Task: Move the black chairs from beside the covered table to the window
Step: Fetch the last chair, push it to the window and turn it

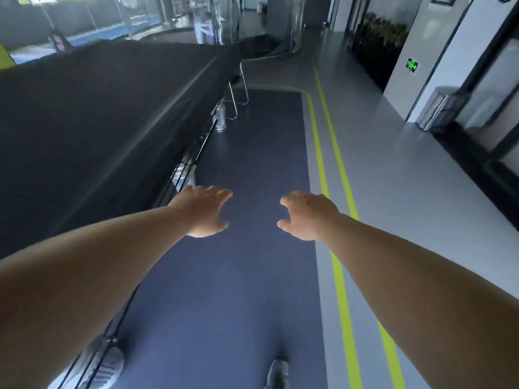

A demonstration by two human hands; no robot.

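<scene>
A long table covered with a black cloth (92, 108) runs along my left side. At its far end a black chair with a chrome sled frame (237, 91) is tucked against the cloth, mostly hidden; only its metal legs and a bit of dark seat show. My left hand (203, 211) and my right hand (304, 214) are stretched out in front of me over the dark blue floor, fingers apart, holding nothing. Both hands are well short of the chair.
Metal table legs (220, 119) and black cables (193, 155) line the cloth's lower edge. Yellow floor lines (331, 175) border the blue floor strip on the right. Grey floor, a dark door frame (477, 113) and plants (379, 43) lie to the right. My shoe (278, 373) shows below.
</scene>
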